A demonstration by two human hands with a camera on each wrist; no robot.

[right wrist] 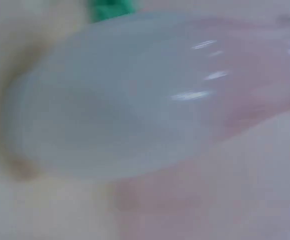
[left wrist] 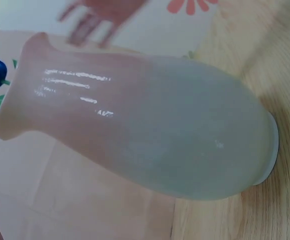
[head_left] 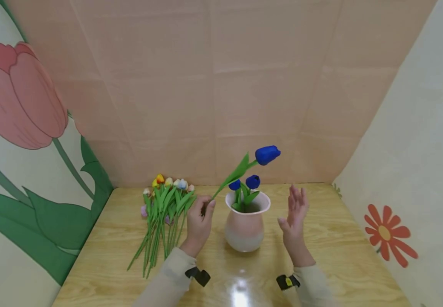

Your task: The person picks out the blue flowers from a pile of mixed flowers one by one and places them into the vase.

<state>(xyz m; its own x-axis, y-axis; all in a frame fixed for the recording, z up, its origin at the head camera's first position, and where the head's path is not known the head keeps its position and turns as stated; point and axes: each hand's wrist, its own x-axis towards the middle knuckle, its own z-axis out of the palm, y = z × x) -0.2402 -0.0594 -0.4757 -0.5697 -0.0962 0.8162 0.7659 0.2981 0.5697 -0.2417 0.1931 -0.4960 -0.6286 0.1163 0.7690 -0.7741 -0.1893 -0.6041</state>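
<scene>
My left hand (head_left: 200, 219) pinches the green stem of a blue tulip (head_left: 267, 154), whose head leans up and right above the vase mouth. A pink-and-white vase (head_left: 244, 232) stands upright between my hands, with two blue tulips (head_left: 253, 182) in it. To its right, my right hand (head_left: 296, 217) is raised with fingers extended, holding nothing and apart from the vase. The left wrist view shows the vase (left wrist: 150, 120) close up, with my blurred right hand (left wrist: 107, 17) beyond it. Blurred, the vase (right wrist: 115, 95) fills much of the right wrist view.
A bunch of tulips (head_left: 167, 200) with yellow, white, pale blue and purple heads lies left of my left hand, stems toward me. The wooden table (head_left: 340, 264) meets a pink backdrop (head_left: 160, 106) behind and flower-printed panels at both sides.
</scene>
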